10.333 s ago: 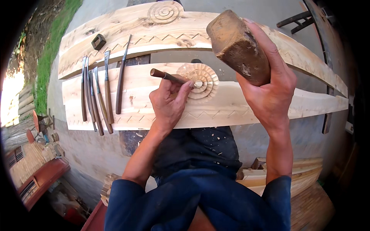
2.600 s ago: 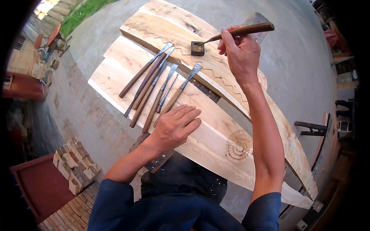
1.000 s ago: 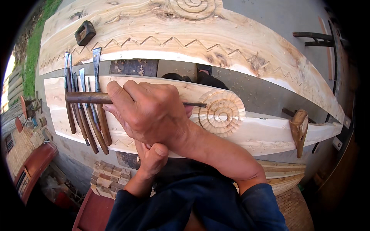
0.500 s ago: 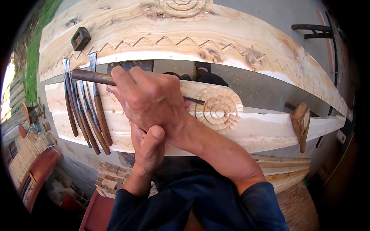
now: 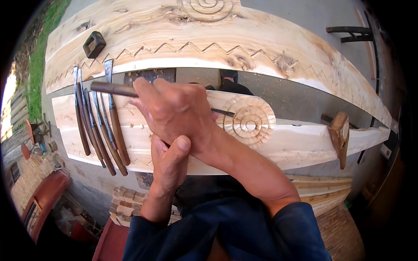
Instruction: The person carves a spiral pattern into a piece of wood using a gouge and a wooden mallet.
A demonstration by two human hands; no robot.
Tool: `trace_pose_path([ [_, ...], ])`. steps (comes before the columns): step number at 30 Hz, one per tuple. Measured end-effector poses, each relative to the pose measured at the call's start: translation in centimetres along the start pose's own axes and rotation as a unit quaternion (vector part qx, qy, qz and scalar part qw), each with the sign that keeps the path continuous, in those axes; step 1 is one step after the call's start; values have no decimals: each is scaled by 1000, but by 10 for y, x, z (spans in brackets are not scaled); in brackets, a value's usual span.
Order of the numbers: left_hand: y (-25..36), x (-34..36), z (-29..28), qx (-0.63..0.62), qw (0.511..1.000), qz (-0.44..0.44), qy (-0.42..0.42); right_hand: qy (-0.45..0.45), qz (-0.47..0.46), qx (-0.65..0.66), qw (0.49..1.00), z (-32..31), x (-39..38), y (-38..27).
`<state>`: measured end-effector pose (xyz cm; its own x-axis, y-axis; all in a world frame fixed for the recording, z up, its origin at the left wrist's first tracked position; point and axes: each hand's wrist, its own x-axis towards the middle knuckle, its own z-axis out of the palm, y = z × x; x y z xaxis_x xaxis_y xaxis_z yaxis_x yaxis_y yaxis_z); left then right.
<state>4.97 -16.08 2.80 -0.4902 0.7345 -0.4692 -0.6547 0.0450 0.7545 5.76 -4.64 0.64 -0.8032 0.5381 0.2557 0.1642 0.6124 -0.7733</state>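
Observation:
My right hand [image 5: 176, 111] is wrapped round the dark wooden handle of a carving chisel [image 5: 114, 89], which points left. The chisel's thin dark blade comes out on the other side, its tip touching the outer rings of a carved spiral rosette [image 5: 250, 124] on the near board [image 5: 300, 141]. Beneath my right hand, my left hand [image 5: 167, 161] is closed with its thumb up against the right wrist. Most of its fingers are hidden, but fingertips show beside the blade. Left of my hands, several chisels [image 5: 104, 130] lie side by side across the board.
A wooden mallet [image 5: 338, 139] lies on the board's right part. Beyond a gap, a longer curved board [image 5: 174, 39] carries a zigzag groove, another spiral and a dark square metal ring [image 5: 94, 45]. Wood blocks [image 5: 126, 202] are stacked near my left forearm.
The chisel and both hands have shifted slightly to the right, with the blade tip still at the rosette. The whole view has also moved a little.

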Motion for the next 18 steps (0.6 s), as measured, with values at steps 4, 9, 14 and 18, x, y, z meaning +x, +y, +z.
trace_pose_path([
  [4,-6,-19,-4,-42,999,1,28,-67,-79,4,995,-1,-9,-2],
  [9,-15,-23,-9,-75,996,8,52,-77,-155,-17,985,-1,-7,1],
  [14,-18,-30,-12,-54,997,22,52,-41,-157,-14,987,1,-11,-5],
  [18,-28,-31,-17,-39,996,58,55,-46,-146,15,988,0,-13,-6],
])
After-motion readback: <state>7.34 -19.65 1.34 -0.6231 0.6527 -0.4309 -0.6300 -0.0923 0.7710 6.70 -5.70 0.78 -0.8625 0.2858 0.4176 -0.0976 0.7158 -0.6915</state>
